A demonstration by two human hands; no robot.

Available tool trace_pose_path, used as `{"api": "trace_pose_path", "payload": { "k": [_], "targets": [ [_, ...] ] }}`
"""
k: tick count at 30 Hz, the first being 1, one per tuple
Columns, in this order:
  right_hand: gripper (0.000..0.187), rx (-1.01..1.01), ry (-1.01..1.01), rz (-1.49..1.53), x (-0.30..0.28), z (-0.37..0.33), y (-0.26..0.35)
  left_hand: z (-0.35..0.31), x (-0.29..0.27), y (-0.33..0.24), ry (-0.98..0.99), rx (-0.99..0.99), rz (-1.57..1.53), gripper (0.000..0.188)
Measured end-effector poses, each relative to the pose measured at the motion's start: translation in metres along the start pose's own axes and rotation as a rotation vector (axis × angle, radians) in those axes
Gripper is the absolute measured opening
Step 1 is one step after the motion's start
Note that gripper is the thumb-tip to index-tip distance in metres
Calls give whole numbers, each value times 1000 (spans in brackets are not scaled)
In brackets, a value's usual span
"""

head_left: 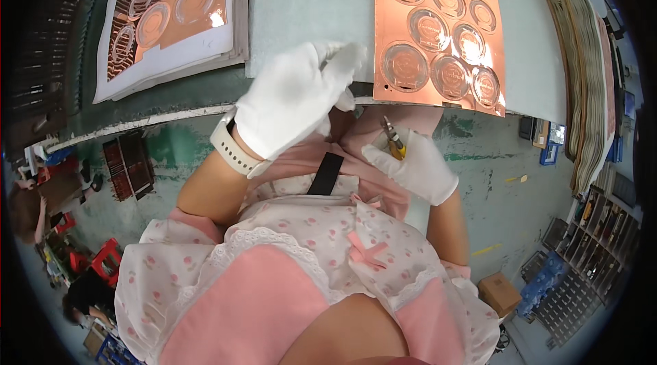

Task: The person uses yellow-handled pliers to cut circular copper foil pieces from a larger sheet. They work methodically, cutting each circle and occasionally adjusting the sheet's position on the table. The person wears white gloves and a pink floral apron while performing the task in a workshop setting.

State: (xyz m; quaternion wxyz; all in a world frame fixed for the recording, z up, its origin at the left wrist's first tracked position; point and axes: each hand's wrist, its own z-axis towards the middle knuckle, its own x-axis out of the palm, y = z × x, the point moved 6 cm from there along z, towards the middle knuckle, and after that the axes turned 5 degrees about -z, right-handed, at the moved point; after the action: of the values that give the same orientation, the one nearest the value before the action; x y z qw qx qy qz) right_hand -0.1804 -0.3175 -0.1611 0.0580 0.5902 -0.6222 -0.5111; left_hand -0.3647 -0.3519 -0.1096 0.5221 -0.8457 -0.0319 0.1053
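My left hand (294,99), in a white glove, hovers at the near edge of the bench, left of a copper-coloured sheet (438,31). Its fingers are loosely bent and apart, and I see nothing between them. The sheet bears rows of round, clear-rimmed raised discs, and its near edge juts over the bench edge. Below it, above my lap, my gloved right hand (417,172) is closed round a small tool with a yellow handle and a pointed metal tip (395,139). The tip points up towards the bench; the fingers hide much of the handle.
A stack of papers (198,57) with a similar disc-covered copper sheet on top lies at the left. Pale sheeting (301,9) covers the bench middle. Layered boards (585,70) stand at the right, near a cardboard box (499,294). Another person (89,296) is at the lower left.
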Motion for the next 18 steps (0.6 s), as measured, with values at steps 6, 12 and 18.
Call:
{"api": "trace_pose_path", "payload": {
  "k": [6, 12, 18],
  "targets": [
    [38, 6, 119, 40, -1, 15, 0, 29, 8, 3, 166, -136, 200, 66],
    [49, 27, 185, -54, -7, 20, 1, 36, 12, -3, 203, -143, 187, 61],
    [49, 48, 228, -21, -8, 22, -1, 36, 11, -3, 225, -172, 156, 57]
  ]
}}
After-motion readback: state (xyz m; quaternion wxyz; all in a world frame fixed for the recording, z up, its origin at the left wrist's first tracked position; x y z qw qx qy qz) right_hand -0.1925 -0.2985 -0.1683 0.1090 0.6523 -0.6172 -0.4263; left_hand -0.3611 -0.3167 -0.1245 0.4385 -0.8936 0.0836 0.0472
